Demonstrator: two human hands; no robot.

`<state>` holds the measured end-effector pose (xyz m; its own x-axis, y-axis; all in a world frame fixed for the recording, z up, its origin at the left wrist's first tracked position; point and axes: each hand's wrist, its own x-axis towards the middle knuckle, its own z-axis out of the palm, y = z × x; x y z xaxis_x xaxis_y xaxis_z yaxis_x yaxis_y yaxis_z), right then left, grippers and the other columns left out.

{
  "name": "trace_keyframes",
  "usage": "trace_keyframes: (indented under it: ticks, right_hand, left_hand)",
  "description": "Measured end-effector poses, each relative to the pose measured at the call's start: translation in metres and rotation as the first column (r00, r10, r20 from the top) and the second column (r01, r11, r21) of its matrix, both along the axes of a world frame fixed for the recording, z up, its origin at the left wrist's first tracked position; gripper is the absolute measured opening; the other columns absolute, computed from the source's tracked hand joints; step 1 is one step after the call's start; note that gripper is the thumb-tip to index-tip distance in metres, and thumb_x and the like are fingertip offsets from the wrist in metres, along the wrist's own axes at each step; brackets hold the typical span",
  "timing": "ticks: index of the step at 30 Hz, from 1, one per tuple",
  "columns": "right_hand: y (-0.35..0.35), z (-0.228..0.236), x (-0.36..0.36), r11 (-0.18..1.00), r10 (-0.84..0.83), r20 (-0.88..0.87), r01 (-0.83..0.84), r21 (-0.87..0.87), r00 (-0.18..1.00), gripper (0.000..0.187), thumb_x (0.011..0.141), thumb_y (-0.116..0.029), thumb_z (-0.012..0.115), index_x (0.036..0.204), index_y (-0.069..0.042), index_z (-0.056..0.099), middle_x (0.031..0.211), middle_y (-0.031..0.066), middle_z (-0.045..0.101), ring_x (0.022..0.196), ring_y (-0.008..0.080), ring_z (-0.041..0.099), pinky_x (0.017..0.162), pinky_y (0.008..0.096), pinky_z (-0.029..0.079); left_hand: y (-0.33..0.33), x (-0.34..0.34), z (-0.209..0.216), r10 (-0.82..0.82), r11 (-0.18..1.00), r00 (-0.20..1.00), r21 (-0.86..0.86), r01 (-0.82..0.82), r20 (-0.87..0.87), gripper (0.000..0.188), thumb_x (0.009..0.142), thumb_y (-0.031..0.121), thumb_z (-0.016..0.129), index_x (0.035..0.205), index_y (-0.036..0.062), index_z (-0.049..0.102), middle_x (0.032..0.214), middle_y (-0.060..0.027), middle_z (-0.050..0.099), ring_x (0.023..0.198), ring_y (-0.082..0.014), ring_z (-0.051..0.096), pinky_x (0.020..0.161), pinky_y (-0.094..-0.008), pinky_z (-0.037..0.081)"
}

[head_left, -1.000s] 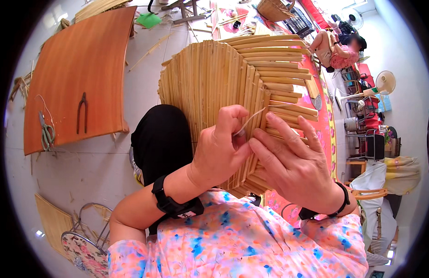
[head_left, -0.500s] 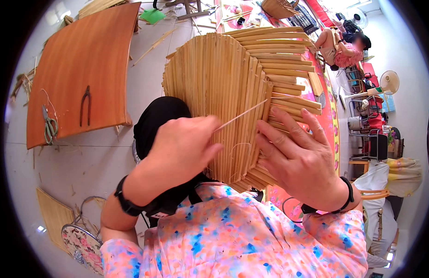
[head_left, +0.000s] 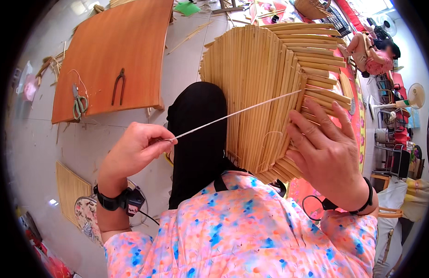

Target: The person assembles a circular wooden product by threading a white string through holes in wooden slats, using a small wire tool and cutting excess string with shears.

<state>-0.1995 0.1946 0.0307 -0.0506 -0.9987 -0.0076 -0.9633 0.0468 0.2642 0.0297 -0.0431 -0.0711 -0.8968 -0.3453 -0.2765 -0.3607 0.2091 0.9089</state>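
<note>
Across my lap lies a panel of pale split reed strips [head_left: 249,78], with loose strip ends fanning out along its right side. My left hand [head_left: 142,150] is closed in a pinch on a white cord [head_left: 237,111]. From there the cord runs taut, up and to the right, to the seam of the panel beside the fanned strips. My right hand [head_left: 326,148] lies flat on the panel's right edge with its fingers spread, below the cord's end. A thin loose loop of cord shows on the panel near its lower part.
An orange-brown wooden board [head_left: 115,55] stands at the left, with green-handled scissors [head_left: 79,104] and dark pincers [head_left: 118,87] on it. Another person [head_left: 374,55] sits at the far right near a standing fan [head_left: 415,96]. A floral stool [head_left: 88,217] is at lower left.
My left hand has drawn the cord away from the panel, down and to the left, and a longer taut length shows. My right hand stays on the panel; the whole view has shifted.
</note>
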Motion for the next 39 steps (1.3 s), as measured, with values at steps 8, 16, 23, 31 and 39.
trace_keyframes:
  ticks: [8, 16, 23, 31, 39]
  right_hand:
    - [-0.002, -0.001, 0.002, 1.000, -0.022, 0.019, 0.022, -0.016, 1.000, 0.037, 0.074, -0.024, 0.072, 0.106, -0.006, 0.070, 0.121, 0.0041, 0.064, 0.127, 0.0244, 0.051, 0.115, 0.0481, 0.026]
    - [0.000, 0.001, 0.007, 1.000, -0.012, -0.036, 0.011, -0.021, 0.999, 0.039, 0.074, -0.027, 0.073, 0.105, -0.005, 0.070, 0.121, 0.0048, 0.064, 0.127, 0.0260, 0.050, 0.116, 0.0502, 0.024]
    - [-0.004, 0.004, 0.010, 0.996, -0.061, 0.073, 0.065, -0.056, 0.995, 0.052, 0.081, -0.049, 0.064, 0.105, -0.003, 0.069, 0.118, 0.0081, 0.065, 0.125, 0.0302, 0.051, 0.117, 0.0561, 0.013]
    - [-0.004, 0.001, 0.011, 0.987, -0.132, 0.124, 0.142, -0.076, 0.984, 0.030, 0.078, -0.035, 0.072, 0.097, -0.011, 0.072, 0.117, 0.0044, 0.065, 0.126, 0.0276, 0.050, 0.117, 0.0566, 0.009]
    - [-0.001, -0.004, 0.009, 0.984, -0.139, 0.089, 0.148, -0.104, 0.986, 0.016, 0.077, -0.021, 0.072, 0.091, -0.013, 0.073, 0.115, 0.0015, 0.066, 0.124, 0.0252, 0.052, 0.116, 0.0561, 0.011]
  left_hand:
    - [-0.003, 0.012, -0.007, 0.250, 0.962, 0.952, 0.154, -0.224, -0.175, 0.030, 0.089, 0.000, 0.063, 0.119, -0.0037, 0.058, 0.086, -0.0086, 0.069, 0.071, -0.0097, 0.064, 0.067, -0.0235, 0.051]
    - [0.004, 0.002, -0.027, 0.333, 0.803, 0.891, 0.588, -0.097, -0.308, 0.009, 0.094, 0.004, 0.059, 0.100, -0.0006, 0.055, 0.087, -0.0166, 0.070, 0.067, -0.0165, 0.067, 0.062, -0.0260, 0.055]
    - [0.047, -0.060, -0.018, 0.331, 0.794, 0.844, 0.608, -0.006, -0.423, 0.010, 0.096, 0.010, 0.059, 0.096, 0.0010, 0.055, 0.087, -0.0158, 0.070, 0.064, -0.0150, 0.066, 0.059, -0.0247, 0.055]
    - [0.103, -0.116, 0.005, 0.297, 0.854, 0.767, 0.518, 0.053, -0.568, 0.007, 0.097, 0.005, 0.057, 0.097, -0.0003, 0.053, 0.090, -0.0141, 0.070, 0.071, -0.0120, 0.066, 0.065, -0.0226, 0.054]
    - [0.105, -0.121, 0.002, 0.320, 0.845, 0.742, 0.531, 0.058, -0.590, 0.006, 0.098, 0.004, 0.055, 0.098, -0.0011, 0.052, 0.090, -0.0155, 0.070, 0.075, -0.0142, 0.068, 0.066, -0.0237, 0.056]
